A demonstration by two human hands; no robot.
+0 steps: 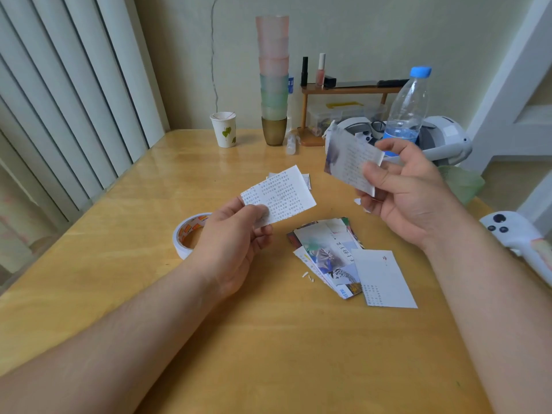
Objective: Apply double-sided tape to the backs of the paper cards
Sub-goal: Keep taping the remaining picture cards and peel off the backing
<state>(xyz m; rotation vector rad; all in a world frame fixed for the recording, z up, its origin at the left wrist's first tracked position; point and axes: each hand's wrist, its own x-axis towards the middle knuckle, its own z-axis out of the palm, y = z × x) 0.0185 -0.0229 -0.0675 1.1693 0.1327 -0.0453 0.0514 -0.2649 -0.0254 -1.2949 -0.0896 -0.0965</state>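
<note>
You are sitting in a home, at a corner of a lived-in room. Your wooden table (119,264) is standing against a cream painted wall. Vertical blinds (59,85) are hanging at 10 o'clock. At 12 o'clock a stack of pastel tumblers (272,70) is rising beside a paper cup (224,130). At 1 o'clock a small wooden shelf (343,90) is carrying nail polish (320,70) and other cosmetics, and a water bottle (407,106) is standing nearby. A game controller (513,231) is lying at 3 o'clock.
</note>
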